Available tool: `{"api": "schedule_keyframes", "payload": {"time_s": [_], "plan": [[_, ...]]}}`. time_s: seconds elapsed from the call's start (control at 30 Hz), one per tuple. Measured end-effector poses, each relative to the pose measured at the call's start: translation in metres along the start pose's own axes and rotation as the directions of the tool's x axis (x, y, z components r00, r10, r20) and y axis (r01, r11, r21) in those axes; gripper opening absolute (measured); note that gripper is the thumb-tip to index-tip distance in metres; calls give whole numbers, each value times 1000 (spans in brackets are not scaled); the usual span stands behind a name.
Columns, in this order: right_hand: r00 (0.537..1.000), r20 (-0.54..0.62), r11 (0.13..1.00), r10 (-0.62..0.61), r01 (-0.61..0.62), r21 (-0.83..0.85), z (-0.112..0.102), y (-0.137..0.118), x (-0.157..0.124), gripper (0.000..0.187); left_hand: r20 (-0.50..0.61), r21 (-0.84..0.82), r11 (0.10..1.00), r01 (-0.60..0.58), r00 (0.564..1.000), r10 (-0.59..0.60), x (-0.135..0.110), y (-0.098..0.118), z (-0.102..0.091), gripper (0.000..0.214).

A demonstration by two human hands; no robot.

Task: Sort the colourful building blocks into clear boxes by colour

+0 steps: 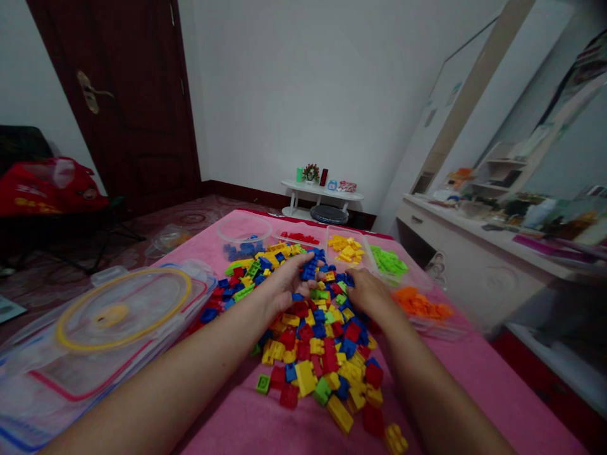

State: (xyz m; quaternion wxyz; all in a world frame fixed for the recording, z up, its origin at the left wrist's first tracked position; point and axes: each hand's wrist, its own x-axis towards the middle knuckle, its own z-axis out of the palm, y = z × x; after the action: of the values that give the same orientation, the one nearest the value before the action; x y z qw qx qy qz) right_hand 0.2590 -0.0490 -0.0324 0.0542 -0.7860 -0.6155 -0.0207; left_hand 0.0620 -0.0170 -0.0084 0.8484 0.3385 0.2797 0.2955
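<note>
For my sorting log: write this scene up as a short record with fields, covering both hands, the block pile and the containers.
surface: pink cloth
left hand: cupped around blue blocks, over the pile
right hand: palm down on the mixed pile; grip hidden
behind pile: round tub with blue pieces; red blocks, yellow blocks, green blocks and orange blocks lie in separate groups
far left: clear lidded box with a yellow ring

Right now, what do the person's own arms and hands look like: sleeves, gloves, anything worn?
The left forearm and right forearm are bare to the picture's lower edge, with no sleeves in view. The left hand and right hand are ungloved. No watch, bracelet or ring shows, though the picture is slightly blurred.
</note>
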Motion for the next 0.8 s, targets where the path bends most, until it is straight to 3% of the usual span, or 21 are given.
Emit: {"api": "schedule_keyframes", "payload": {"time_s": [0.1, 0.23, 0.43, 0.57, 0.8], "plan": [[996, 83, 998, 23, -18, -53, 4, -1, -1, 40, -35, 227, 973, -37, 998, 46, -4, 1, 2, 27], [994, 105, 998, 19, -13, -59, 0, 0, -2, 44, -49, 462, 874, -147, 981, 190, -8, 1, 7, 34], [998, 68, 997, -4, 9, -80, 2, 4, -3, 45, 31, 526, 820, -225, 969, 246, -10, -3, 8, 36], [998, 51, 999, -45, 46, -12, 8, 2, -4, 30, 75, 554, 792, -256, 963, 259, -11, -5, 9, 36], [997, -18, 997, -76, 76, -1, 8, 0, -2, 22, 63, 496, 832, -251, 965, 253, -9, -5, 8, 35]]}}
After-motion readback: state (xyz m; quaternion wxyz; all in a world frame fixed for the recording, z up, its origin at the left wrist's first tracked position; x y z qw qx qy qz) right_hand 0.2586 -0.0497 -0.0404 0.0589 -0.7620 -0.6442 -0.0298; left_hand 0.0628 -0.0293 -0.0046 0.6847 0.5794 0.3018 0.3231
